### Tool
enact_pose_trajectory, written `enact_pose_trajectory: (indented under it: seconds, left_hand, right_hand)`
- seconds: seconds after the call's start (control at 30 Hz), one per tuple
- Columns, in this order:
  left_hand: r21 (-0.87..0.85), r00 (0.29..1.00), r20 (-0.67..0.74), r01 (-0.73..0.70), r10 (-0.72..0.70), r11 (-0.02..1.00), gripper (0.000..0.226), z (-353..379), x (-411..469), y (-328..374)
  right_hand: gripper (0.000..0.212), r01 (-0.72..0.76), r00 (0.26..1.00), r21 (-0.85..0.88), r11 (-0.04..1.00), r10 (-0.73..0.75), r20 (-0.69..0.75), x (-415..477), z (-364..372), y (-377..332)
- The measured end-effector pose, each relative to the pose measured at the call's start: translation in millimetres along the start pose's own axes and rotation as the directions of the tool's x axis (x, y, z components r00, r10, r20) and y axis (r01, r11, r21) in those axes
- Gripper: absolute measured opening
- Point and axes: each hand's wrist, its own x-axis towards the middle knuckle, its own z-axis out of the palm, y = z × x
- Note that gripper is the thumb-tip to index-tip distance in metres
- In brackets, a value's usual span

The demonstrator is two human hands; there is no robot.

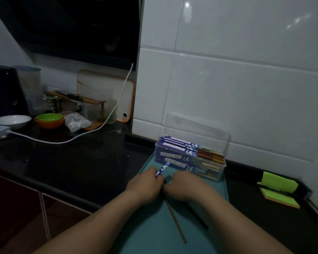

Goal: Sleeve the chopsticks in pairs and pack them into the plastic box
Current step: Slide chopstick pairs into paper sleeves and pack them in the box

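A clear plastic box point(226, 142) stands on a teal mat point(154, 235), its lid tilted open against the tiled wall. Several blue patterned sleeves with chopsticks point(187, 149) lie stacked inside it. My left hand point(145, 186) grips a blue sleeve point(162, 168) whose far end points toward the box. My right hand point(184, 187) is curled just beside the left and holds chopsticks at the sleeve's mouth. A brown chopstick point(175, 222) and a dark chopstick point(196, 215) stick out from under my hands toward me; how far they sit in the sleeve is hidden.
The black counter holds a white cable point(62, 142), a white bowl point(13, 121), an orange and green bowl point(49, 121) and a plastic bag at the left. A cutting board point(106, 88) leans at the back. Green sticky notes point(279, 191) lie at the right.
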Motion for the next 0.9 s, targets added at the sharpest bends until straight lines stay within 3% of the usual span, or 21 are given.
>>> enact_pose_trajectory:
  seconds: [0.13,0.27,0.37,0.47,0.53,0.63,0.7,0.77,0.9]
  left_hand:
    - [-0.033,1.000,-0.003,0.024,-0.024,0.999,0.025,-2,0,0]
    - [-0.110,0.999,-0.035,0.015,-0.019,0.994,0.034,-3,-7,2]
    - [-0.233,0.998,-0.058,-0.019,0.005,0.972,0.038,-4,-9,0]
    - [-0.424,0.997,-0.077,-0.047,0.016,0.905,0.029,-5,-8,-3]
    - [-0.480,0.998,-0.050,-0.060,0.040,0.875,0.029,-5,-10,-3]
    - [-0.477,0.988,0.044,-0.107,0.145,0.873,0.033,-3,-16,0]
    - [-0.489,0.979,0.109,-0.096,0.170,0.867,0.033,-2,-20,4]
    - [-0.480,0.976,0.133,-0.087,0.170,0.873,0.027,-3,-23,6]
    - [-0.486,0.965,0.159,-0.106,0.207,0.867,0.018,-6,-26,7]
  right_hand:
    - [0.032,0.062,0.995,-0.112,0.992,-0.052,0.089,0,4,-12]
    - [0.033,0.035,0.997,-0.148,0.988,-0.024,0.074,-1,1,-14]
    - [0.020,0.026,0.998,-0.037,0.999,-0.023,0.057,-2,-2,-9]
    - [0.025,-0.021,1.000,0.184,0.983,0.019,0.013,4,-10,5]
    - [0.018,0.002,0.998,0.416,0.909,0.026,-0.060,8,-16,13]
    - [0.012,0.103,0.981,0.741,0.663,0.056,-0.187,10,-26,21]
    - [0.013,0.172,0.963,0.825,0.539,0.084,-0.255,11,-29,23]
    - [0.009,0.195,0.958,0.856,0.478,0.094,-0.270,11,-24,23]
    - [0.020,0.139,0.986,0.918,0.373,0.030,-0.161,8,-6,30]
